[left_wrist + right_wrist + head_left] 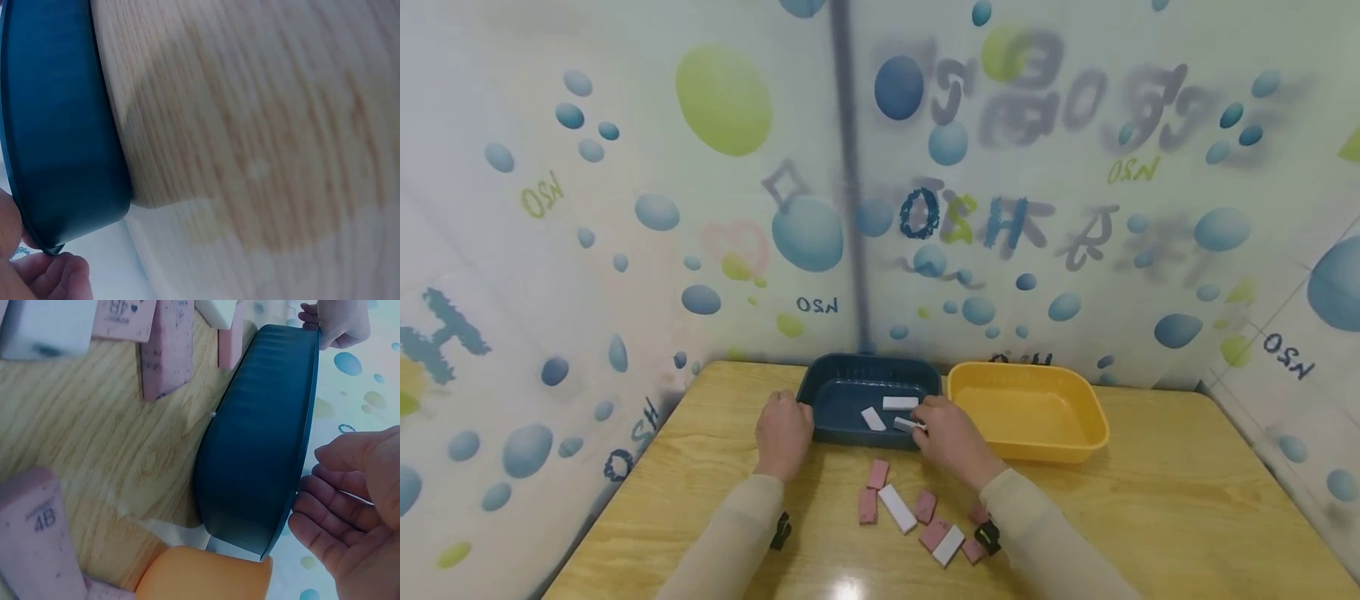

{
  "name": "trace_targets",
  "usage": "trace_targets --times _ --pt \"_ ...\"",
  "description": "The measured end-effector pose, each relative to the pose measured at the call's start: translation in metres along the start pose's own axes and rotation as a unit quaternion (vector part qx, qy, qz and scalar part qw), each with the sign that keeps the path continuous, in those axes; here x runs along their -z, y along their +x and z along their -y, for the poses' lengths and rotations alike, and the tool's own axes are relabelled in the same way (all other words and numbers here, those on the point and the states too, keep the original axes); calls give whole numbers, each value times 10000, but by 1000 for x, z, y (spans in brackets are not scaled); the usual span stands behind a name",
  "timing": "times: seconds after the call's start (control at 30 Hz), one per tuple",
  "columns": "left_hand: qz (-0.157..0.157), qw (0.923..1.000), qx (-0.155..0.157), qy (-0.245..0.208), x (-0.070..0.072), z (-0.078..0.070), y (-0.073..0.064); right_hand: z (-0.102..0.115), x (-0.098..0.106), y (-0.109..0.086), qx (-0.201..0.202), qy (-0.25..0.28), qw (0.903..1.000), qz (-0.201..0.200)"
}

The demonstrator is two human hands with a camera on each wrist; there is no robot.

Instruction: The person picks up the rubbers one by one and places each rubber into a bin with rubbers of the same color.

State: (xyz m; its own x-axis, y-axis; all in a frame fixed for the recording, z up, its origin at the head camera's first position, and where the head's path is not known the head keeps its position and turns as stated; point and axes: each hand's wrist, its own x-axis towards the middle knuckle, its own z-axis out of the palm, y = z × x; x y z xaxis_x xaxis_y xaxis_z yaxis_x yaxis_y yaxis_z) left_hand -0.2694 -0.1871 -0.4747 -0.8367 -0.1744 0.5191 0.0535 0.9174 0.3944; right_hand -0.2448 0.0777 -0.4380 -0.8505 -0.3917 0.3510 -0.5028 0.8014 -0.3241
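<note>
A dark blue tray (844,402) stands upright at the far middle; two white erasers (900,403) lie apart inside, with a third eraser (903,424) near its near right corner.

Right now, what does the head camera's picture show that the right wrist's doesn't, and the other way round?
Only the head view shows the insides of the blue tray and the yellow tray, the white blocks lying in the blue one, and small black devices at the wrists.

Only the right wrist view shows readable 4B lettering on pink blocks.

Both show the left hand, the right hand, both trays, and pink and white blocks on the table.
</note>
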Motion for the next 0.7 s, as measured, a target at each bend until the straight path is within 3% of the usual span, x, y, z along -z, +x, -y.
trace_targets --times 0.7 --pt "75 9999 139 50 2 -3 2 11 5 -16 2 70 9993 358"
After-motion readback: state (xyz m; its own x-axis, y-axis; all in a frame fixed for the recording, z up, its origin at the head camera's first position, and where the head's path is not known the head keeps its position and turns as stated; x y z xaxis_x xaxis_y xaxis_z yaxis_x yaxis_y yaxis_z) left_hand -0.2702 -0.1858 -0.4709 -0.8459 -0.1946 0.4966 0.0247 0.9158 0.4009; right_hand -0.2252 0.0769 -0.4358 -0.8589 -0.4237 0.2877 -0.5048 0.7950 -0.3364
